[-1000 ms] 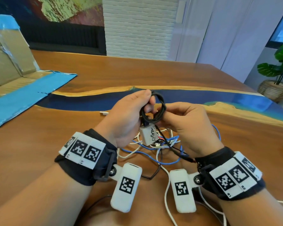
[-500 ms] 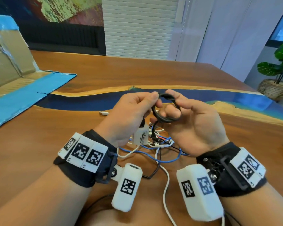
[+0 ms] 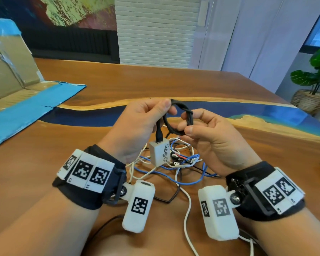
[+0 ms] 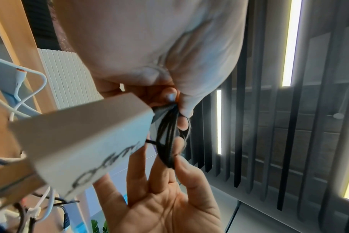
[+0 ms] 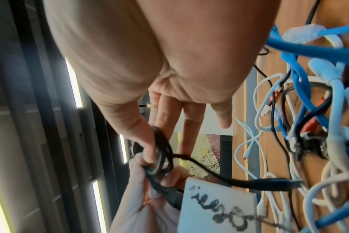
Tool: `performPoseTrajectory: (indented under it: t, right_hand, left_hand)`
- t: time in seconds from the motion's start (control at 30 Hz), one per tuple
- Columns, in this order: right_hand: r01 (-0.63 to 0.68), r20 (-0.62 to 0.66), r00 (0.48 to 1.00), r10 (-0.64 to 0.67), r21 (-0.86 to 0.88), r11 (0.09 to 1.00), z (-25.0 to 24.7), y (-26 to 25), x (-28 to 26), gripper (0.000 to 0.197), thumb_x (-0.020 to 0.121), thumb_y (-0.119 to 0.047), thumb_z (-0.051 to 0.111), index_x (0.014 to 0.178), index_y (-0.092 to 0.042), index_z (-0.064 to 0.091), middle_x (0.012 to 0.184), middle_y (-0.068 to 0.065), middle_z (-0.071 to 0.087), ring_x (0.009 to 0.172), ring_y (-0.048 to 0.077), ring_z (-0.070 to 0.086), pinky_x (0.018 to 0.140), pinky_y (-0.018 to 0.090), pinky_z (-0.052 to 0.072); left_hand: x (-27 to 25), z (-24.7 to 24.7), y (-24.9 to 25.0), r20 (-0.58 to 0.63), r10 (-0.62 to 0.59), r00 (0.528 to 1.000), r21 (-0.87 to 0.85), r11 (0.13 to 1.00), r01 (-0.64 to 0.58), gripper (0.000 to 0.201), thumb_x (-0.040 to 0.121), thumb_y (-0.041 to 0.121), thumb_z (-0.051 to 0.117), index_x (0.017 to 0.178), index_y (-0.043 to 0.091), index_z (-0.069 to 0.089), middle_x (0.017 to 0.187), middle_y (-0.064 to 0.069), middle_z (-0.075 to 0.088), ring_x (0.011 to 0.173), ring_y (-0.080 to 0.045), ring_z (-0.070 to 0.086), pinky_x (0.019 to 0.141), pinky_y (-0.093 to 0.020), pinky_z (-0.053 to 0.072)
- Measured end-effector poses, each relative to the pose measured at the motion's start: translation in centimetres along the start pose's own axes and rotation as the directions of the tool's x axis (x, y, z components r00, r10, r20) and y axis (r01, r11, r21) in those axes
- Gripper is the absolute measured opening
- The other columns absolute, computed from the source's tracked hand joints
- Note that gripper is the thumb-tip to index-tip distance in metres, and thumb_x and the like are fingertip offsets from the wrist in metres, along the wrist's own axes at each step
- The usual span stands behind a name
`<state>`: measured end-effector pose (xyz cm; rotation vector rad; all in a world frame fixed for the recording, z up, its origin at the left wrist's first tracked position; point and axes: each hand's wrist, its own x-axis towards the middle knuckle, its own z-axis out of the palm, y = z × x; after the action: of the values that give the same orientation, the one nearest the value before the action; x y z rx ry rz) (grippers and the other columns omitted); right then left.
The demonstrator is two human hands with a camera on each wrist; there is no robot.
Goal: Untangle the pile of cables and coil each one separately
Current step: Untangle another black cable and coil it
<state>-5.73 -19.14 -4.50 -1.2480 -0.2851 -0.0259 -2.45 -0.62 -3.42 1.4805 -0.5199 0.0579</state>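
Black wristbands, white tagged camera pods

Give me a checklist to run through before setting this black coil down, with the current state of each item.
1. Left hand grips the black coil: ok, thumb and fingers pinch its top.
2. Right hand grips the coil: ok, thumb and fingers pinch its right side.
3. Coil lifted clear of the cable pile: ok, it is held above the pile.
4. White adapter off the cable: not ok, it hangs plugged on below the coil.
5. Loose end tucked in: not ok, in the right wrist view a black tail runs out from the coil.
6. Tail free of the pile: cannot tell.
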Motion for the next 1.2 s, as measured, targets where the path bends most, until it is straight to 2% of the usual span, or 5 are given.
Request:
performPoseTrajectory:
  t: [0.33,0.53,0.73,1.07,1.2]
  right_hand:
    - [0.066,-0.351,0.920,-0.173,-0.297,0.952,-1.0,0.3,0.8,0.016,0.087,0.008,0.070,0.086,-0.008,0.074,0.093,0.026,0.074,0.082,0.039,0.071,0.069,0.042,0.060]
    - [0.052,-0.343,0.926,-0.156,-0.295,0.954,-0.8,-0.1,0.5,0.008,0.088,0.002,0.072,0.089,-0.005,0.074,0.085,0.020,0.075,0.075,0.033,0.074,0.061,0.038,0.061]
    - [-0.100,-0.251,0.965,0.078,-0.077,0.992,-0.6,-0.5,0.7,0.024,0.095,0.007,0.047,0.101,-0.012,0.060,0.083,0.015,0.065,0.067,0.023,0.062,0.048,0.029,0.054]
    - [-0.073,-0.266,0.957,0.119,0.175,0.982,-0.6,-1.1,0.5,0.024,0.094,0.000,0.036,0.103,-0.012,0.054,0.057,0.000,0.038,0.059,0.021,0.046,0.076,0.039,0.048]
    - [-0.149,-0.192,0.963,0.191,0.213,0.966,-0.4,-1.7,0.2,0.021,0.098,-0.005,0.038,0.113,-0.014,0.050,0.056,-0.003,0.024,0.039,0.010,0.023,0.042,0.024,0.029]
  left_hand:
    - [-0.4,0.5,-0.2,0.160,-0.065,0.985,0.100,0.994,0.049,0.028,0.098,0.037,0.059,0.084,0.023,0.078,0.066,-0.003,0.046,0.072,-0.024,0.036,0.063,-0.029,0.032]
    - [-0.1,-0.4,0.4,0.113,-0.110,0.988,0.081,0.992,0.101,0.027,0.101,0.030,0.059,0.087,0.017,0.078,0.061,-0.007,0.025,0.055,-0.023,0.018,0.050,-0.033,0.016]
    - [0.0,-0.2,-0.2,0.027,-0.077,0.997,0.160,0.985,0.072,0.025,0.102,0.023,0.060,0.086,0.013,0.078,0.053,-0.001,0.049,0.052,-0.020,0.051,0.047,-0.025,0.043]
    - [-0.1,0.0,0.2,0.051,-0.025,0.998,0.241,0.970,0.012,0.024,0.102,0.025,0.059,0.092,0.015,0.079,0.061,0.001,0.063,0.065,-0.019,0.064,0.058,-0.029,0.054]
    - [-0.2,0.1,0.3,0.043,0.001,0.999,0.291,0.957,-0.013,0.026,0.101,0.031,0.060,0.087,0.023,0.080,0.065,-0.006,0.061,0.064,-0.024,0.051,0.058,-0.036,0.044]
